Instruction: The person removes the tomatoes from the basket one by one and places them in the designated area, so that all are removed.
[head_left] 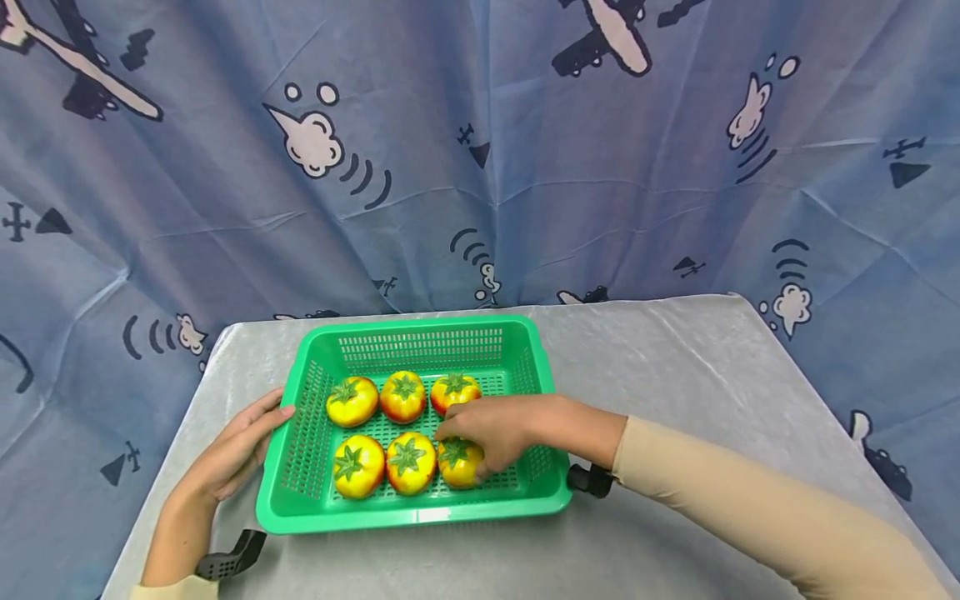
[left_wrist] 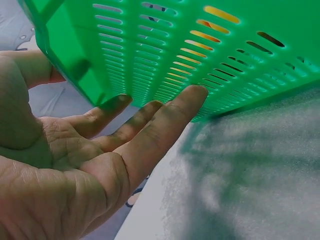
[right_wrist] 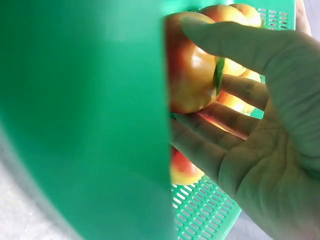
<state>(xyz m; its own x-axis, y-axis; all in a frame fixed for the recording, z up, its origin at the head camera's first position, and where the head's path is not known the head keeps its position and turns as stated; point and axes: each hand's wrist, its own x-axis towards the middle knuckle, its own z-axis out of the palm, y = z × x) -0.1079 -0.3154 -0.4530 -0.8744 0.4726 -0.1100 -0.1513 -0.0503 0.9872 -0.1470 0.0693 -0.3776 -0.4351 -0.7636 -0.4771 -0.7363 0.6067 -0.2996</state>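
The right hand, fingers and thumb curved round the near-row right tomato, reaches over the right edge of the green perforated basket. The left hand has its fingers extended along the basket's left outer wall, thumb at the rim. Inside, the five other tomatoes sit in two rows, with a gap before the right wall. The gray tablecloth spreads widest rightward; the basket's far rim lies near its back edge.
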